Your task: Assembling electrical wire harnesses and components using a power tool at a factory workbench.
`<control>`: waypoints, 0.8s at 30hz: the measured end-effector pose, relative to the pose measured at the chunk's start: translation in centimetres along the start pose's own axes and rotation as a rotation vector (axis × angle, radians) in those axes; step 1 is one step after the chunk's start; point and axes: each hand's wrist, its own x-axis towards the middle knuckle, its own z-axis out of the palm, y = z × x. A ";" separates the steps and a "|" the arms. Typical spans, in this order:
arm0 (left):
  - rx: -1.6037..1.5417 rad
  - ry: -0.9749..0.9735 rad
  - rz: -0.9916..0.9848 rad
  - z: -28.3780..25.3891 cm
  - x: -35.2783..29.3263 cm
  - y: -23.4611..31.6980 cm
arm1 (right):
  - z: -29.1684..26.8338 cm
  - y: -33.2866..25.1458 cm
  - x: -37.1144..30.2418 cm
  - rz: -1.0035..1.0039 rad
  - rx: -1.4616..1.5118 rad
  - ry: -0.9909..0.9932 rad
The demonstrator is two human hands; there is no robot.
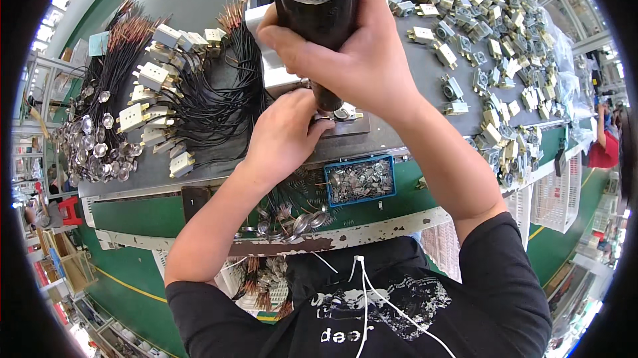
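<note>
My right hand (pixel 372 59) is wrapped around a black power screwdriver (pixel 312 25), which stands upright with its nose pointing down. Beneath that nose sits a small metal part (pixel 344 112) on a dark metal block (pixel 352 126). My left hand (pixel 282 132) lies beside the nose, thumb and fingers closed at the part; what they grip is hidden. To the left of this hand lies a bundle of black wires (pixel 219 109) joined to white box-shaped parts (pixel 154 77). A grey metal fixture (pixel 279 79) stands just behind the hands.
A blue tray (pixel 327 188) of small metal pieces sits near the front edge. Loose white-and-metal parts (pixel 478 32) cover the right of the table. Wires with round metal caps (pixel 90 138) pile at the far left. A person in red (pixel 603 148) stands far right.
</note>
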 end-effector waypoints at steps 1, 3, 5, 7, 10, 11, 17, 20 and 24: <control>0.000 0.003 0.000 -0.5 0.4 0.5 | -0.5 0.8 0.1 0.065 0.021 -0.048; -0.060 -0.245 -0.224 -1.6 1.3 1.6 | -1.2 0.7 -0.5 0.150 0.086 -0.043; 0.051 -0.262 -0.136 -0.9 1.3 -0.1 | -0.8 0.8 -1.2 0.064 -0.028 -0.022; 0.159 -0.284 -0.041 -0.6 1.4 -0.8 | 0.1 -0.1 -1.6 -0.023 -0.046 0.043; 0.029 -0.231 -0.038 -0.6 1.6 -0.7 | -0.3 2.2 -2.3 -0.087 -0.162 0.053; 0.028 -0.218 -0.010 -0.6 1.6 -0.9 | -0.4 2.1 -2.3 -0.071 -0.123 0.054; -0.011 -0.214 0.003 -0.1 1.5 -1.4 | -0.3 2.5 -2.6 -0.066 -0.122 0.057; -0.039 -0.224 -0.031 0.0 1.4 -1.5 | -0.9 1.8 -2.3 -0.001 -0.186 -0.029; -0.092 -0.145 -0.033 0.2 1.6 -1.2 | 1.0 2.4 -2.5 -0.074 -0.032 0.111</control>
